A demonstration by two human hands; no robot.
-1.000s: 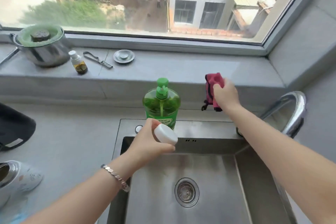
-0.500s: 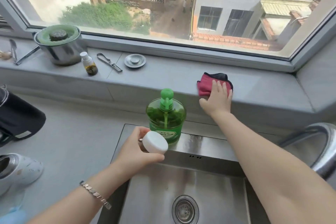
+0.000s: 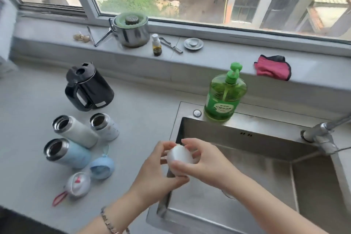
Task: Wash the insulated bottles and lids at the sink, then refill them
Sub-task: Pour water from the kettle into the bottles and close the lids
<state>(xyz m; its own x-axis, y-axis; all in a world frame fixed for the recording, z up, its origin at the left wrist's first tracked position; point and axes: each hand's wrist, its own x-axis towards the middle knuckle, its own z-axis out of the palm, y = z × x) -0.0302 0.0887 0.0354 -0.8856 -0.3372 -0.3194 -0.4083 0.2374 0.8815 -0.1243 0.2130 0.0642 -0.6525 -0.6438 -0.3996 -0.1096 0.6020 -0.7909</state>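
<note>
Both hands hold a white lid [image 3: 180,156] over the left edge of the steel sink [image 3: 247,182]. My left hand [image 3: 157,171] grips it from below and my right hand [image 3: 203,161] curls round it from the right. Three open insulated bottles stand on the counter to the left: a white one [image 3: 76,131], a smaller white one [image 3: 105,126] and a light blue one [image 3: 66,153]. A blue lid [image 3: 102,166] and a white lid with a red strap [image 3: 77,185] lie beside them.
A green dish-soap pump bottle [image 3: 225,95] stands behind the sink. A pink cloth [image 3: 272,67] lies on the sill. A black kettle [image 3: 88,87] sits on the counter. The tap [image 3: 321,135] is at the right. A steel pot [image 3: 131,30] and a small dropper bottle [image 3: 156,44] occupy the sill.
My right hand left the pink cloth on the sill and came down to the white lid. The view swung left, bringing the bottles and kettle into sight.
</note>
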